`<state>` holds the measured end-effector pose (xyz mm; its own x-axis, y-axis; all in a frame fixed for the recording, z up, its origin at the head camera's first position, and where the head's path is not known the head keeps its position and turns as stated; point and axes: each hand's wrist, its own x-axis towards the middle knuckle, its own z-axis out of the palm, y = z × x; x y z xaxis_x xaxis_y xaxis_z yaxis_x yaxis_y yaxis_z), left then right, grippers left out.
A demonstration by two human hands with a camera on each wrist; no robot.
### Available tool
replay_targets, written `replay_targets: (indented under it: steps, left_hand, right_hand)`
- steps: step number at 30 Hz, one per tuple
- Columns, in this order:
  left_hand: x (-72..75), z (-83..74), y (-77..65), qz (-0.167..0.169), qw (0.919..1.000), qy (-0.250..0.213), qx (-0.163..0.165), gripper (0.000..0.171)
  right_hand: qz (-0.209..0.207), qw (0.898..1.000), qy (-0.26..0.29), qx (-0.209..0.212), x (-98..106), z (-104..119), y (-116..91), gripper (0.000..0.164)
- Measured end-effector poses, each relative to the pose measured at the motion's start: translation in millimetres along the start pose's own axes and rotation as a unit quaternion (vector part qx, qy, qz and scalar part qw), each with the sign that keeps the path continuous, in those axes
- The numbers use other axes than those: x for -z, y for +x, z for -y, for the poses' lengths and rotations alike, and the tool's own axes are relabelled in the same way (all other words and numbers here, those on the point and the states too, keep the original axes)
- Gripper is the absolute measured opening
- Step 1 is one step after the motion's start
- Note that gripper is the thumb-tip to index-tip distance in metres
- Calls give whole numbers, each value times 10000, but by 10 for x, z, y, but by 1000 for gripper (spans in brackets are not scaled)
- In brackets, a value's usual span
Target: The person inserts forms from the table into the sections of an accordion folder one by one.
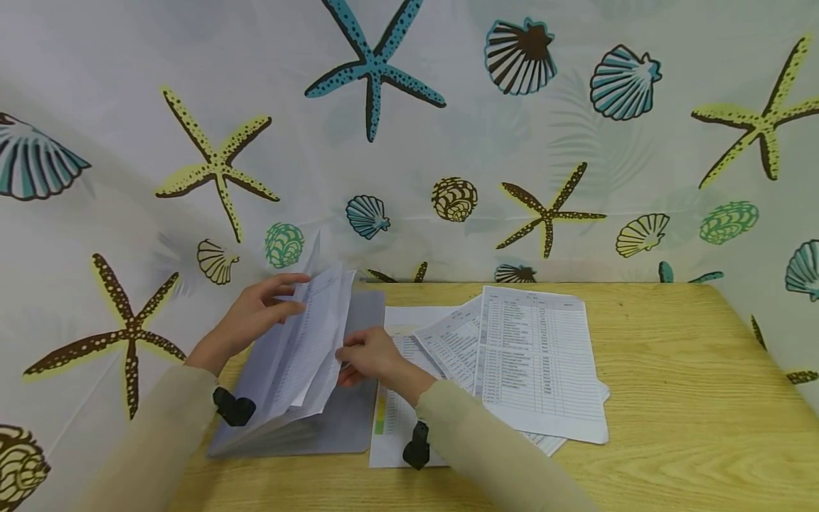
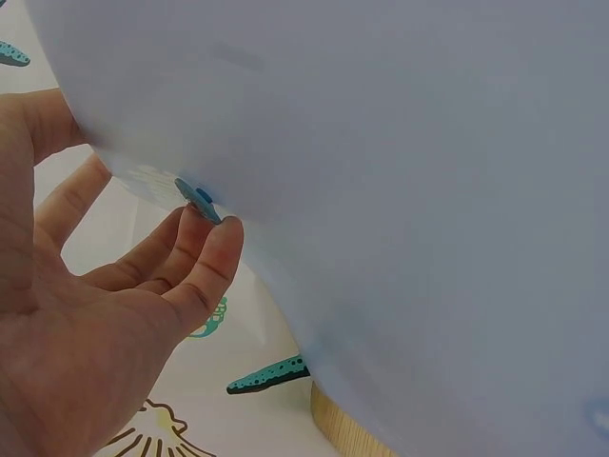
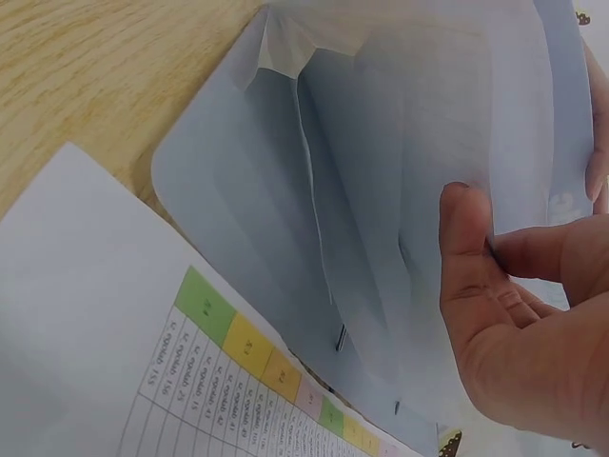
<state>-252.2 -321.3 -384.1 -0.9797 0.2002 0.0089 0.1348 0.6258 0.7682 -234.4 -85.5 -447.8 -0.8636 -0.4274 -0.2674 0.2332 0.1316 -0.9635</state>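
Observation:
A blue-grey file folder stands open at the left of the table, its inner pockets fanned out in the right wrist view. Printed sheets are upright inside it. My left hand holds the folder's raised cover by its upper edge, fingers bent at the rim. Between thumb and fingers, my right hand pinches the right edge of the sheets and a pocket layer; exactly how many layers are held cannot be told. In the right wrist view, the right hand is beside the open pockets.
Right of the folder lie overlapping printed papers, with a table-lined sheet on top. A sheet with coloured cells lies against the folder's edge. Behind the wooden table hangs a cloth printed with shells and starfish.

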Motion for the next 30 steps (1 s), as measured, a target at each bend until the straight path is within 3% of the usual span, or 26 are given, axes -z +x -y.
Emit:
replay_targets:
  steps: [30]
  left_hand:
    - [-6,-35,-11,-13,10000,54,-43,56]
  right_hand:
    - [-42,10000,45,-37,-40,-49,10,24]
